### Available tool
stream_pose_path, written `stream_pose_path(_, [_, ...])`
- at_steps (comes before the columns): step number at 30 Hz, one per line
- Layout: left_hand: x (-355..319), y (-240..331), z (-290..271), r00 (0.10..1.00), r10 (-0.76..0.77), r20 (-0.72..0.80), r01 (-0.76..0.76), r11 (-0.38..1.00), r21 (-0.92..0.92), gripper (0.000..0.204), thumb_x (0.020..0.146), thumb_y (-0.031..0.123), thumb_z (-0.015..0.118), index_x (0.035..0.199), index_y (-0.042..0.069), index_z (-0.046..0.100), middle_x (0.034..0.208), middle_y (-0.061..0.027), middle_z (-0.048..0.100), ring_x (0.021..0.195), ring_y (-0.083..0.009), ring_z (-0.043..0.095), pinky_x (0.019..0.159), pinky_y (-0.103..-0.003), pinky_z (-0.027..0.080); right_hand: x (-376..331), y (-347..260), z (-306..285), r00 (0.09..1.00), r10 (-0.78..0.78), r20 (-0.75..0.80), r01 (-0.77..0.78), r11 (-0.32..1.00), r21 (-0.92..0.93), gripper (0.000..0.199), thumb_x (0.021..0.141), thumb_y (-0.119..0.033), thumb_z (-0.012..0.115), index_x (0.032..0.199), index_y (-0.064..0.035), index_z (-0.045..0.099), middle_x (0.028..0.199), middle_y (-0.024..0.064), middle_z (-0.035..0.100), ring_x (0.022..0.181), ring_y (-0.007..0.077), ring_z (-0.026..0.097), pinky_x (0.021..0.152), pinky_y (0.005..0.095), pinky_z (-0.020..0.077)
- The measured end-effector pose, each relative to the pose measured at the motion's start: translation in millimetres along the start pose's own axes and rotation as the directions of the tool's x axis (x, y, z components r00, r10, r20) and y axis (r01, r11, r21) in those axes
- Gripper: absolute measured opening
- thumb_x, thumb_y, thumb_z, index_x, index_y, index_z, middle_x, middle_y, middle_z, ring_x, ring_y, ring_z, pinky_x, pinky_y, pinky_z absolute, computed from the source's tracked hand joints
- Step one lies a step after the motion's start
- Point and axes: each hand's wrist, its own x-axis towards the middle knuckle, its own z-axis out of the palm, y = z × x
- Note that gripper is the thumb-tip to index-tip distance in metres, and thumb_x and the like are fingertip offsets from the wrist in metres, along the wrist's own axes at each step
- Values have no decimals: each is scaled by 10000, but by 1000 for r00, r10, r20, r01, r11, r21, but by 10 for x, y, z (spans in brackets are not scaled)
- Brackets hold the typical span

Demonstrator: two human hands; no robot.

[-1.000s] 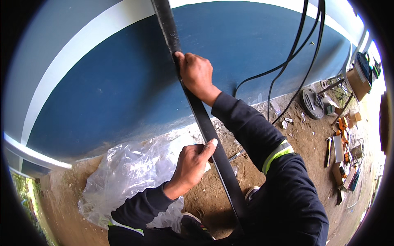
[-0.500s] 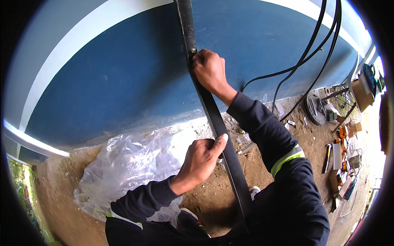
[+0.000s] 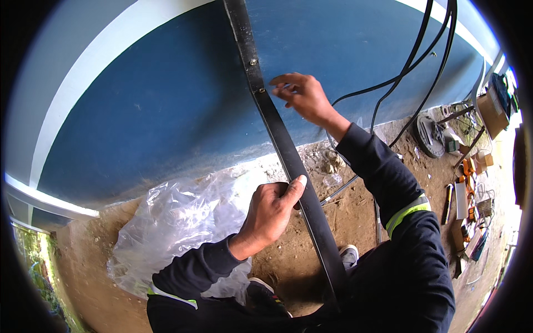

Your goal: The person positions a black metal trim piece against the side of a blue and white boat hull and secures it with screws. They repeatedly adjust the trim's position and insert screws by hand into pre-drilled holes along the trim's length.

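Observation:
A long black metal bar slants from the top of the view down to my body, in front of the blue wall. My left hand grips the bar's lower half, the thumb laid across its face and the fingers hidden behind. Two bolt heads show on the upper part: an upper bolt and a lower bolt. Just right of the lower bolt, my right hand hovers off the bar with its fingers apart and slightly bent. I see nothing in it.
Crumpled clear plastic sheeting lies on the dirt at left. Black cables hang along the blue wall at right. A round black coil, cardboard box and orange-handled tools sit farther right.
My right hand has let go of the bar and moved right, uncovering the lower bolt. The bar's top has shifted slightly left in view. My left hand keeps its grip.

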Motion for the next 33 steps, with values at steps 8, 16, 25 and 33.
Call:
stream_pose_path(8, [-26, 89, -10, 998, -60, 16, 59, 998, 27, 600, 1075, 432, 635, 656, 4, 594, 552, 13, 468, 568, -84, 427, 532, -349, 340, 185, -239, 419, 953, -280, -115, 195, 858, -476, 132, 863, -120, 732, 959, -53, 792, 965, 206, 731, 863, 432, 716, 814, 503, 585])
stream_pose_path(16, [-43, 12, -43, 996, -89, -8, 89, 996, 12, 635, 1071, 423, 651, 596, 17, 540, 517, 14, 425, 546, -95, 390, 520, -365, 316, 167, -337, 412, 914, -342, -217, 214, 863, -458, 146, 843, -73, 688, 943, -31, 786, 969, 190, 734, 842, 413, 725, 789, 486, 603])
stream_pose_path(25, [-17, -20, -21, 998, -59, -1, 59, 998, 39, 630, 1065, 439, 654, 609, 15, 556, 546, 22, 425, 560, -88, 383, 534, -351, 315, 374, -412, 454, 636, -650, -416, 500, 758, -419, 195, 822, -4, 766, 1010, -50, 783, 1062, 128, 731, 813, 311, 755, 731, 384, 635])
stream_pose_path(33, [-39, -21, -79, 995, -103, 10, 102, 992, 78, 559, 1078, 398, 652, 671, 17, 620, 634, 75, 448, 620, -53, 368, 566, -316, 303, 410, -389, 564, 563, -695, -448, 480, 716, -507, 250, 797, 17, 761, 1042, -36, 755, 1068, 117, 711, 820, 314, 736, 716, 399, 615])
